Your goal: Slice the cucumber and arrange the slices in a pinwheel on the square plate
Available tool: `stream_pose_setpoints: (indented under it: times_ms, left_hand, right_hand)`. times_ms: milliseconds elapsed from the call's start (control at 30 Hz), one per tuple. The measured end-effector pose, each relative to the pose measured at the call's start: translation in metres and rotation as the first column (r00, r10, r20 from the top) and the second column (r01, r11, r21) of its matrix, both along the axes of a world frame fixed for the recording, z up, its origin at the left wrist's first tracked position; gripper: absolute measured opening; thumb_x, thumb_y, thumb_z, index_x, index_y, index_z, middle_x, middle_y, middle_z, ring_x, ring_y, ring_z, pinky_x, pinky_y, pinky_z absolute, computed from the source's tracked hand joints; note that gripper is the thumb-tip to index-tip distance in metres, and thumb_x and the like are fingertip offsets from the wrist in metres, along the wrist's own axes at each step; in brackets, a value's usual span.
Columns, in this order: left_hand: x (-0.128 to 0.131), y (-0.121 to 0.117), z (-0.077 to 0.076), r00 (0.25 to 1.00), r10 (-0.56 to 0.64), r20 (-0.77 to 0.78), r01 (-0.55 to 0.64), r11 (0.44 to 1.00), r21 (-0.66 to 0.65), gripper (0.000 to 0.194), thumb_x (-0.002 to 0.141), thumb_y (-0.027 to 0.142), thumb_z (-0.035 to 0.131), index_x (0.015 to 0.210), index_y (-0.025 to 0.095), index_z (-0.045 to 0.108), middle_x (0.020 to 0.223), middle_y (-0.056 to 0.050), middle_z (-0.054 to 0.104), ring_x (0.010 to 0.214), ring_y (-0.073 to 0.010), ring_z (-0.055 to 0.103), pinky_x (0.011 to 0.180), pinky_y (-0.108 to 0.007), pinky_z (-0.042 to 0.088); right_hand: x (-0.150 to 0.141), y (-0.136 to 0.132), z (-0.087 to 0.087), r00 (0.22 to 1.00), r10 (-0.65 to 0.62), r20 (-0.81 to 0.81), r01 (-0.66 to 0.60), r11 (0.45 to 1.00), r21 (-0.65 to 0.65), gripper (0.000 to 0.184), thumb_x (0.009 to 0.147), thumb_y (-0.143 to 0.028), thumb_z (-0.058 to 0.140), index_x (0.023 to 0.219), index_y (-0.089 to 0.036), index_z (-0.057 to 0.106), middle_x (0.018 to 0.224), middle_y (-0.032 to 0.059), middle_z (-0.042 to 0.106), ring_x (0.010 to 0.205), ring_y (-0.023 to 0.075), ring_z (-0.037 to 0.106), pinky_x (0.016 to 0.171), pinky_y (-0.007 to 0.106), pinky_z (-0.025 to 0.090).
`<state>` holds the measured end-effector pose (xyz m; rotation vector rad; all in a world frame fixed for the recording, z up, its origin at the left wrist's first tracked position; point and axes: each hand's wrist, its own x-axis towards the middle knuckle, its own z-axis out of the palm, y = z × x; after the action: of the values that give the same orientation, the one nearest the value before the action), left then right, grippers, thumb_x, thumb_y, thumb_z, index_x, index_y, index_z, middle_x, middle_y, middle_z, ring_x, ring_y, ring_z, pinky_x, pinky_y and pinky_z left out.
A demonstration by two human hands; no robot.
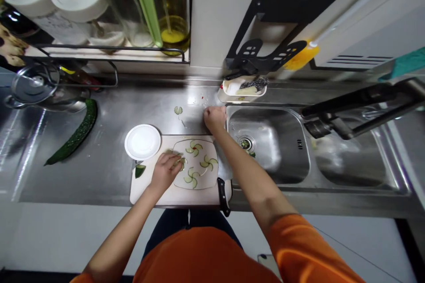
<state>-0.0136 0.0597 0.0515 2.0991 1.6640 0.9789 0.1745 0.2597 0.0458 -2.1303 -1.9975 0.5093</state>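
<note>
On the white cutting board (146, 192) lies a clear, rounded-square plate (206, 180) with thin cucumber slices (191, 177) arranged in pinwheels. My left hand (166, 169) reaches over the plate's left side, fingers bent together at a cucumber slice (181, 163) of the left pinwheel, which they partly cover. Beyond the board, my right hand (215, 118) is curled closed at the steel counter beside the sink's corner; whatever its fingers hold is hidden. A loose cucumber slice (178, 109) lies on the counter to its left.
A white round dish (142, 141) overlaps the board's back left corner, near a cucumber chunk (140, 170). The black-handled knife (223, 196) sits at the right edge. A whole cucumber (78, 135) lies left; the sink (272, 150) is right, a small caddy (242, 93) behind.
</note>
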Motion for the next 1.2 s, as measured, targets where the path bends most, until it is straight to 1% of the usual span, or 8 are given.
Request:
stream_pose_setpoints:
  times_ms: [167, 367, 600, 733, 800, 900, 1033, 1200]
  left_hand:
    - [-0.007, -0.006, 0.008, 0.998, 0.067, 0.003, -0.067, 0.998, 0.004, 0.016, 0.080, 0.019, 0.066, 0.096, 0.019, 0.068, 0.087, -0.006, 0.066, 0.083, -0.0178, 0.060, 0.074, -0.033, 0.052]
    - [-0.014, -0.008, 0.009, 0.992, 0.122, -0.012, -0.122, 0.993, -0.001, 0.015, 0.082, 0.019, 0.064, 0.096, 0.020, 0.067, 0.088, -0.005, 0.066, 0.082, -0.0176, 0.061, 0.074, -0.032, 0.052]
    - [-0.016, -0.009, 0.008, 0.991, 0.136, -0.002, -0.136, 0.991, -0.009, 0.014, 0.084, 0.022, 0.061, 0.097, 0.021, 0.066, 0.090, -0.006, 0.066, 0.085, -0.0180, 0.062, 0.076, -0.034, 0.053]
    - [-0.014, -0.007, 0.009, 0.990, 0.138, 0.018, -0.138, 0.990, -0.005, 0.015, 0.083, 0.019, 0.062, 0.098, 0.020, 0.066, 0.090, -0.006, 0.066, 0.086, -0.0180, 0.061, 0.076, -0.034, 0.052]
    - [-0.011, -0.007, 0.010, 0.991, 0.128, 0.036, -0.127, 0.992, -0.015, 0.017, 0.083, 0.018, 0.062, 0.099, 0.020, 0.065, 0.090, -0.005, 0.066, 0.086, -0.0175, 0.060, 0.076, -0.033, 0.052]
    - [-0.007, -0.012, 0.009, 0.993, 0.098, 0.070, -0.094, 0.994, -0.060, 0.019, 0.083, 0.019, 0.063, 0.101, 0.021, 0.065, 0.090, -0.005, 0.066, 0.085, -0.0170, 0.059, 0.075, -0.033, 0.051]
    - [0.002, -0.024, 0.005, 0.995, 0.015, 0.098, -0.001, 0.991, -0.137, 0.020, 0.085, 0.018, 0.060, 0.104, 0.022, 0.064, 0.092, -0.005, 0.066, 0.087, -0.0168, 0.059, 0.078, -0.033, 0.050]
    - [0.012, -0.041, -0.002, 0.989, -0.130, 0.072, 0.142, 0.972, -0.189, 0.021, 0.086, 0.019, 0.059, 0.106, 0.022, 0.064, 0.092, -0.005, 0.065, 0.089, -0.0180, 0.057, 0.082, -0.036, 0.050]
  right_hand:
    - [-0.016, 0.050, -0.019, 0.997, -0.050, 0.054, 0.051, 0.999, -0.004, 0.025, 0.086, -0.030, 0.047, 0.096, -0.017, 0.066, 0.105, 0.0125, 0.061, 0.109, 0.0294, 0.040, 0.084, 0.039, 0.036]
    - [-0.022, 0.072, -0.035, 0.993, -0.092, 0.077, 0.093, 0.995, -0.019, 0.030, 0.087, -0.035, 0.046, 0.102, -0.014, 0.062, 0.109, 0.0161, 0.059, 0.117, 0.0324, 0.035, 0.088, 0.046, 0.035]
    - [-0.029, 0.070, -0.022, 0.997, -0.076, 0.030, 0.075, 0.997, 0.019, 0.027, 0.087, -0.024, 0.044, 0.094, -0.011, 0.066, 0.099, 0.0152, 0.062, 0.108, 0.0294, 0.041, 0.083, 0.040, 0.035]
    - [-0.022, 0.016, 0.001, 0.981, 0.164, -0.101, -0.156, 0.984, 0.085, 0.030, 0.090, -0.030, 0.043, 0.083, -0.016, 0.068, 0.087, 0.0094, 0.064, 0.095, 0.0235, 0.046, 0.081, 0.035, 0.034]
    - [-0.014, -0.028, 0.011, 0.927, 0.328, -0.184, -0.309, 0.943, 0.125, 0.023, 0.088, -0.030, 0.050, 0.085, -0.019, 0.069, 0.083, 0.0063, 0.065, 0.092, 0.0217, 0.047, 0.081, 0.033, 0.034]
    - [0.001, -0.098, 0.017, 0.864, 0.441, -0.243, -0.412, 0.897, 0.161, 0.016, 0.086, -0.027, 0.055, 0.080, -0.020, 0.068, 0.077, 0.0040, 0.064, 0.086, 0.0206, 0.048, 0.082, 0.033, 0.035]
    - [0.015, -0.168, 0.017, 0.861, 0.424, -0.282, -0.388, 0.905, 0.175, 0.015, 0.088, -0.024, 0.055, 0.082, -0.020, 0.067, 0.080, 0.0044, 0.063, 0.088, 0.0208, 0.049, 0.079, 0.033, 0.038]
    - [0.017, -0.212, 0.012, 0.888, 0.398, -0.230, -0.367, 0.915, 0.165, 0.013, 0.088, -0.023, 0.056, 0.083, -0.022, 0.068, 0.082, 0.0047, 0.063, 0.091, 0.0219, 0.048, 0.078, 0.034, 0.038]
